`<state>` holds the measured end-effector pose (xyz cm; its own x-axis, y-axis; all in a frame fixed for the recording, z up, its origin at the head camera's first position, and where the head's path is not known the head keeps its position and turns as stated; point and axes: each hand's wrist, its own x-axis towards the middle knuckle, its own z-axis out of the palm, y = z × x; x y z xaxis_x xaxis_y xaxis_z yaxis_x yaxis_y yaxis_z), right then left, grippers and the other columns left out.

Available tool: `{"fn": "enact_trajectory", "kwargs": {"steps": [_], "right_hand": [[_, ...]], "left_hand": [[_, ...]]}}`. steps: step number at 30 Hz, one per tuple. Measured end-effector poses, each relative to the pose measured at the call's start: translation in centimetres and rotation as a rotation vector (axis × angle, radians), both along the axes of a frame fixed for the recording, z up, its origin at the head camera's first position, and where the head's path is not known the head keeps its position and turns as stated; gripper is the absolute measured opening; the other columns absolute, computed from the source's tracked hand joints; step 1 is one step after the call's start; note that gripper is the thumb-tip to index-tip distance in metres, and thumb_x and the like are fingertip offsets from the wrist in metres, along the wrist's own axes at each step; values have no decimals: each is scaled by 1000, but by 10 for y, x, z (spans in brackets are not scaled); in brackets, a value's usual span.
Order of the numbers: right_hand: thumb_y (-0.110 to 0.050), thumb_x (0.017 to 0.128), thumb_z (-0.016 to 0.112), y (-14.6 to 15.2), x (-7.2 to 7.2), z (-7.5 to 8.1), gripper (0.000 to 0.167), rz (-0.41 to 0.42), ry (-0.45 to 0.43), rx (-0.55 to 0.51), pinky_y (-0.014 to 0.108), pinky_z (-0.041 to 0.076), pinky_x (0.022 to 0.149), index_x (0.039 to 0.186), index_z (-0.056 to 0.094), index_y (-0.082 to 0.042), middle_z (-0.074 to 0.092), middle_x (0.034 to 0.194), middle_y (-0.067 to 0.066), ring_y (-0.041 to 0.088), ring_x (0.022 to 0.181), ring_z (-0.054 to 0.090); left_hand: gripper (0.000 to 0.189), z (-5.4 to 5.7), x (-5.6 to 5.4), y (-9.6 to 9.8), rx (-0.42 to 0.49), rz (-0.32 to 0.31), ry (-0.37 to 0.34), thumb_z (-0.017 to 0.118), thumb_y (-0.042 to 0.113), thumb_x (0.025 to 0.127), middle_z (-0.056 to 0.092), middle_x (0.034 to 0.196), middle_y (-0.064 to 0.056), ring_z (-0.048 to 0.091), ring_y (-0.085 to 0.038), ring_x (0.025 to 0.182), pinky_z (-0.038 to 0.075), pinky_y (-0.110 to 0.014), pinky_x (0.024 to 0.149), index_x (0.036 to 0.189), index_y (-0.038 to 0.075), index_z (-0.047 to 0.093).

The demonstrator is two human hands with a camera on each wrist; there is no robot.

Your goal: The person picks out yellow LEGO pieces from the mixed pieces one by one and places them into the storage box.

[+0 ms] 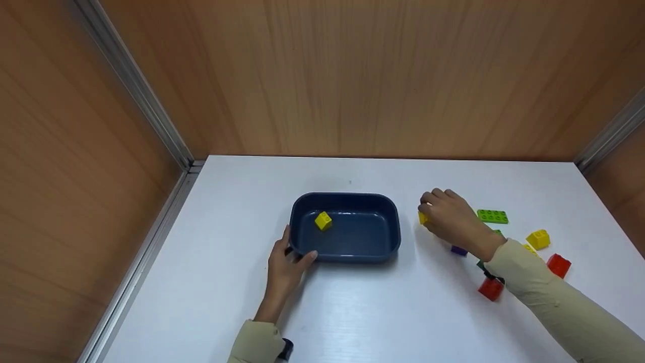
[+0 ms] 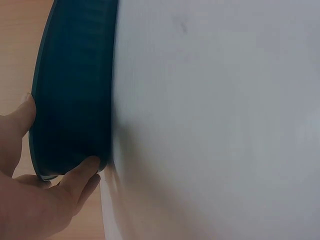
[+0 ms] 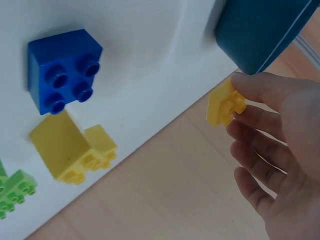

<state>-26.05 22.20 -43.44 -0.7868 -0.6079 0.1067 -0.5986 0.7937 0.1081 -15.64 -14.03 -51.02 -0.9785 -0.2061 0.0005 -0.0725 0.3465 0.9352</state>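
Note:
A dark blue rectangular container (image 1: 347, 258) stands on the white table. At its front left corner my left hand (image 1: 282, 269) holds it between thumb and fingers; in the left wrist view the thumb (image 2: 26, 112) is at the rim. Inside, toward the left, lies a yellow toy brick (image 1: 323, 221). To the container's right, my right hand (image 1: 451, 217) pinches another yellow toy brick (image 3: 225, 103) between thumb and fingertips. In the right wrist view, this brick's studs face the palm, and the container (image 3: 255, 35) is just beyond the hand.
Around the right forearm lie several loose bricks: a light green one (image 1: 493, 216), a yellow one (image 1: 538, 239) and red ones (image 1: 559, 265). A blue brick (image 3: 65, 70) shows in the right wrist view. Wood panels (image 1: 373, 80) wall the back and sides.

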Motion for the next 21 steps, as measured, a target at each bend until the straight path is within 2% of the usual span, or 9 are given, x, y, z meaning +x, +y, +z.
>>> {"fn": "enact_trajectory", "kwargs": {"steps": [6,15,21], "right_hand": [[-11,84,90,-11,0,8,33,42,42,-24,49,59,98,114,79,-1,72,117,17,35,108,66],[-16,85,90,-32,1,16,33,112,121,-17,44,59,95,113,79,-2,73,116,14,31,107,66],[-18,89,88,-49,1,21,33,141,103,-31,42,59,96,117,79,-2,73,118,13,31,107,66]], "left_hand": [[91,0,0,0,9,-3,3,82,16,94,45,156,-28,49,-46,142,46,-52,117,165,-1,28],[89,-1,0,-2,3,-15,27,80,15,96,45,156,-29,49,-47,141,44,-55,117,165,-3,27],[89,0,-1,-2,4,-11,19,80,15,95,46,156,-28,49,-46,142,43,-55,118,165,-2,27]]}}
